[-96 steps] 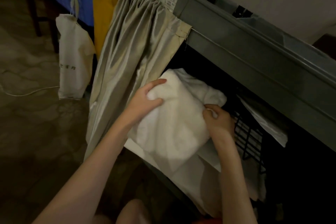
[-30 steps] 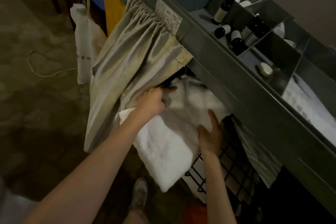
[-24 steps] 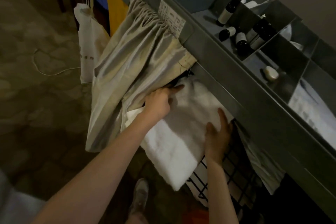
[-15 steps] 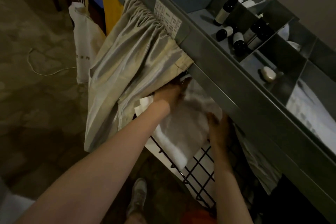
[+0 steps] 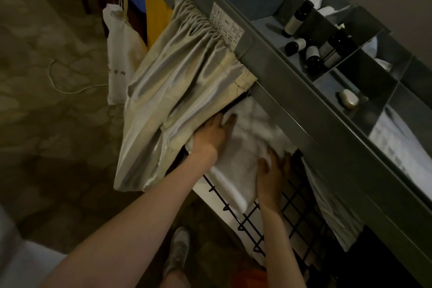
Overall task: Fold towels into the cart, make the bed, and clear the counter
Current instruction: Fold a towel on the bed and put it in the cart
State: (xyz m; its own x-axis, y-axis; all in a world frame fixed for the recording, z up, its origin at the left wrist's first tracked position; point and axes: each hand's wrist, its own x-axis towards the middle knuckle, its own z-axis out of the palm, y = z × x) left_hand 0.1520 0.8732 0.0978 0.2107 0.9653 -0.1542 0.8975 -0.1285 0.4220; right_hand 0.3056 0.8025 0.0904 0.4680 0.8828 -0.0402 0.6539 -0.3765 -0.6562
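A grey cart (image 5: 311,124) is standing on the floor (image 5: 46,124). Its black wire shelf (image 5: 287,208) is carrying a folded white towel (image 5: 247,145); its top tray compartments are holding dark bottles (image 5: 311,54) and a pale soap bar (image 5: 348,98).

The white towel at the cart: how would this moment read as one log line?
step: stowing towel | left hand: flat on white towel | right hand: flat on towel | towel: on wire shelf, under cart top | curtain: pushed aside

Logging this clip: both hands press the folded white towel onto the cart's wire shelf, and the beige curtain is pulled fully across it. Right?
Not quite. In the head view the beige curtain is bunched aside, left of the white towel, leaving the wire shelf exposed. Left hand and right hand do press it.
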